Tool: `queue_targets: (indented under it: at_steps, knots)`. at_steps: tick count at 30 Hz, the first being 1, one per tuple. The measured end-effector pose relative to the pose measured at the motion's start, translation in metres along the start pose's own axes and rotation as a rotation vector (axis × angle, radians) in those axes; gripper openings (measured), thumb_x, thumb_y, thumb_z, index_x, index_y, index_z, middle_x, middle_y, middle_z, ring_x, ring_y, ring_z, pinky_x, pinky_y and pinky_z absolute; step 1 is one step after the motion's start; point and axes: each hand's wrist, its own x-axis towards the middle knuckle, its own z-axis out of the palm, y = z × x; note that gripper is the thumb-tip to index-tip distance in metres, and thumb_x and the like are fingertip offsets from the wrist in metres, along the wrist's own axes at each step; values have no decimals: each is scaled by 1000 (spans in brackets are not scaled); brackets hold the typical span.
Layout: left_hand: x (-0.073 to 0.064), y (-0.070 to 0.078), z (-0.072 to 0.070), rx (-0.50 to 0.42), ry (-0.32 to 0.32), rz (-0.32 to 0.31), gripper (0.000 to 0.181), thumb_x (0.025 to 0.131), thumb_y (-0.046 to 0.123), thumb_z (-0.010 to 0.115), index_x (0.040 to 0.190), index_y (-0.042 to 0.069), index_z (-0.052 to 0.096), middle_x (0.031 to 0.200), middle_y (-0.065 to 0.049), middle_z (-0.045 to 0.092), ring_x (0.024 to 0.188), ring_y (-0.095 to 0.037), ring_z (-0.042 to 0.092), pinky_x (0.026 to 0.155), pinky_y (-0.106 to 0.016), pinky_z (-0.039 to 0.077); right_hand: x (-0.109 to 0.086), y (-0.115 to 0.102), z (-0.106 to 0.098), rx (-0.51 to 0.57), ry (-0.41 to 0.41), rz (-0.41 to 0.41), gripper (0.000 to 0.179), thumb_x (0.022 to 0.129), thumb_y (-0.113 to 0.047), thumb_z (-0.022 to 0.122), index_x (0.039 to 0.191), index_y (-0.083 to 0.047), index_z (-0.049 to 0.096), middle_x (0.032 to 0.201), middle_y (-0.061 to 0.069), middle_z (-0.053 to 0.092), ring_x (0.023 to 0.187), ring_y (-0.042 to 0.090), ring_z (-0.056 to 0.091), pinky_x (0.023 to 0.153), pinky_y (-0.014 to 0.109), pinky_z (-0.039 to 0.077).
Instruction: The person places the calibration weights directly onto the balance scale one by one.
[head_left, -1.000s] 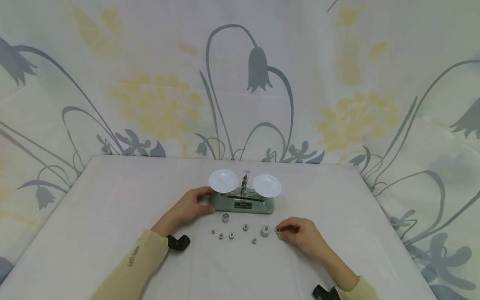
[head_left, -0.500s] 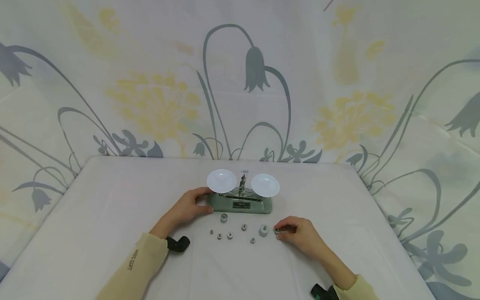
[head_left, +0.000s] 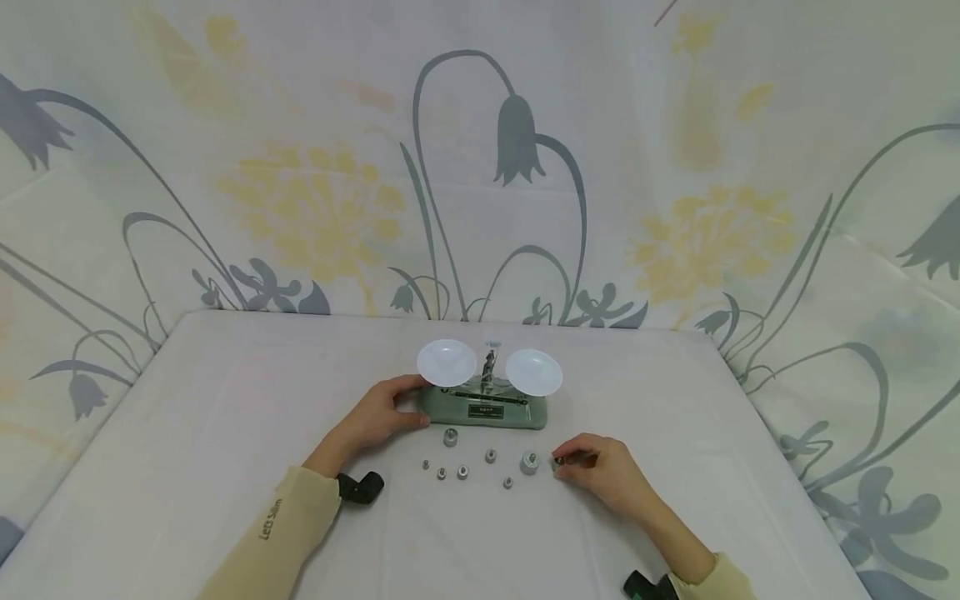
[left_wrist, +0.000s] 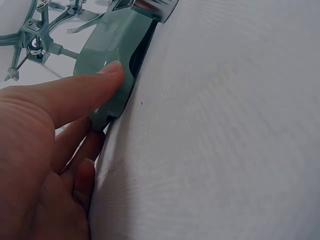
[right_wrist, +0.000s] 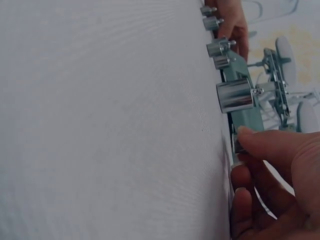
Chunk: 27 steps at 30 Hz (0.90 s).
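A green balance scale (head_left: 450, 407) with two white pans stands at the middle of the table. My left hand (head_left: 378, 413) holds the left end of its base. In the left wrist view the thumb (left_wrist: 107, 80) lies on the green casing and the other fingers reach behind it. Off the scale's front right corner, my right hand (head_left: 606, 473) pinches a small metal weight (right_wrist: 239, 145) between thumb and fingertips, close to the tabletop; the fingers hide most of it. Just left of that hand stands the largest cylindrical weight (head_left: 529, 464).
Several smaller knobbed weights stand in front of the scale, among them one nearest its base (head_left: 450, 437) and a small one (head_left: 507, 482) toward the front. White cloth covers the table (head_left: 247, 375). A flower-printed curtain (head_left: 480, 183) rises behind its back edge.
The view shifts slightly sideways and back. Both hands keep their places, the left at the scale's base and the right on the small weight; the other weights stay put.
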Motion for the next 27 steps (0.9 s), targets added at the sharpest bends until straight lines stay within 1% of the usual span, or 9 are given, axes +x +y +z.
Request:
queue_targets:
  at_steps: [7, 13, 17, 27]
  knots:
    - [-1, 2, 0, 2, 4, -3, 61, 80, 6, 82, 136, 7, 59, 142, -11, 55, 139, -33, 41, 115, -49, 30, 0, -1, -4, 20, 15, -20, 17, 81, -13, 82, 97, -14, 76, 92, -7, 71, 81, 10, 62, 70, 25, 53]
    - [-2, 3, 0, -3, 7, 9, 61, 80, 6, 82, 137, 7, 59, 142, -11, 55, 139, -33, 41, 114, -50, 30, 2, -4, -10, 3, 42, -37, 18, 80, -4, 81, 97, -11, 76, 89, -6, 71, 78, 8, 62, 69, 25, 54]
    - [-1, 3, 0, -7, 8, 5, 61, 80, 6, 82, 136, 7, 59, 142, -11, 55, 139, -33, 41, 114, -50, 30, 5, -7, -15, -1, 65, -48, 20, 80, 0, 80, 97, -9, 76, 90, -6, 71, 80, 9, 63, 69, 25, 55]
    - [-2, 7, 0, 4, 4, -19, 61, 80, 6, 81, 137, 8, 59, 143, -11, 54, 139, -33, 40, 114, -51, 30, 11, -18, -30, 14, 96, -49, 19, 82, -2, 80, 101, -5, 75, 94, -2, 73, 83, 12, 66, 74, 25, 56]
